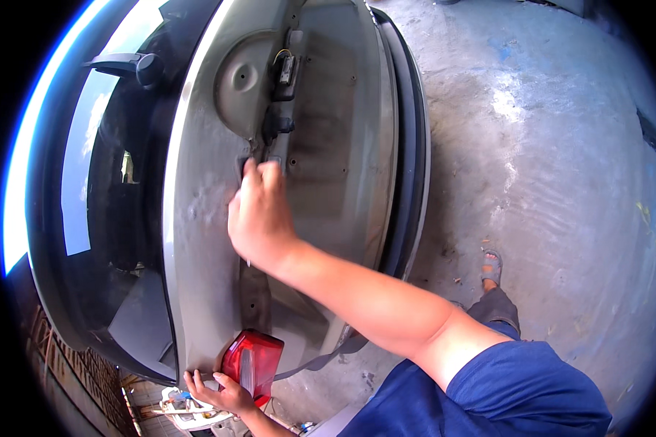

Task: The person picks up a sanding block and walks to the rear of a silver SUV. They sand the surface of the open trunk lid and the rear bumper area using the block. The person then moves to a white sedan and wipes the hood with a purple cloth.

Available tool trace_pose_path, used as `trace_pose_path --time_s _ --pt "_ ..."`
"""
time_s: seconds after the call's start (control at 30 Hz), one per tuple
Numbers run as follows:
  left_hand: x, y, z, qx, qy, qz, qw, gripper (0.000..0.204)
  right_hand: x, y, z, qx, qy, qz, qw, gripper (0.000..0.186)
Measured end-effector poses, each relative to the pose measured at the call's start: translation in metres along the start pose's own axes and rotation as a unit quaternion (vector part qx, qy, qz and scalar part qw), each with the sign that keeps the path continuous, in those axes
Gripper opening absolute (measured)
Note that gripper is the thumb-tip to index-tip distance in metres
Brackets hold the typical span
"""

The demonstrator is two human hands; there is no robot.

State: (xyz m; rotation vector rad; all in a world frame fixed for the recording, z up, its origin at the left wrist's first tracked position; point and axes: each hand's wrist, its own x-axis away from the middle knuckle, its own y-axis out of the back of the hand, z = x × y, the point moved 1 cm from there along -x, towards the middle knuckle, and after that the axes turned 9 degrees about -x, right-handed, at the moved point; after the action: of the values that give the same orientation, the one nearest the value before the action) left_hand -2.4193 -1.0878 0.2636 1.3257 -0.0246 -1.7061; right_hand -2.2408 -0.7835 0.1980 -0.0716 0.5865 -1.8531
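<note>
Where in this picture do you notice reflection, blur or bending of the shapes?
Head view: bright sky reflects in the rear window; head view: the right hand looks slightly soft, perhaps from motion; head view: the fisheye likely exaggerates the curve of the dark bumper, and corners are black.

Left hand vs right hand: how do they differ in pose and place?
The left hand has its fingers spread; the right hand is curled. The left hand is beside the red tail light; the right hand is farther up the view, over the tailgate. Both are bare.
</note>
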Motion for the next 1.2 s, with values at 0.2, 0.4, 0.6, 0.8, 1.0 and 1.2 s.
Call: trace_pose_path --time_s 0.2,0.4,0.6,0.8,1.0,1.2 --pt "-0.002 0.000 0.000 0.000 0.008 0.001 1.000 0.040 -0.003 0.002 0.000 0.030 0.017 0.030 0.999 0.046" --pt "-0.002 0.001 0.003 -0.011 0.002 0.006 1.000 0.038 -0.032 0.007 -0.007 0.011 -0.104 0.049 0.993 0.042" --pt "0.002 -0.001 0.004 -0.010 0.008 0.004 1.000 0.039 -0.047 0.013 -0.003 -0.013 -0.174 0.083 0.981 0.028" --pt "-0.002 -0.001 0.002 -0.002 0.005 0.001 1.000 0.039 -0.022 0.010 -0.004 -0.017 -0.100 0.062 0.993 0.036" --pt "0.000 0.001 0.001 0.000 0.011 -0.007 1.000 0.039 -0.019 0.015 0.003 -0.020 -0.116 0.126 0.985 0.050" --pt "0.000 -0.003 0.003 -0.007 0.009 0.006 1.000 0.039 -0.041 0.020 -0.002 0.009 -0.121 0.107 0.987 0.038"
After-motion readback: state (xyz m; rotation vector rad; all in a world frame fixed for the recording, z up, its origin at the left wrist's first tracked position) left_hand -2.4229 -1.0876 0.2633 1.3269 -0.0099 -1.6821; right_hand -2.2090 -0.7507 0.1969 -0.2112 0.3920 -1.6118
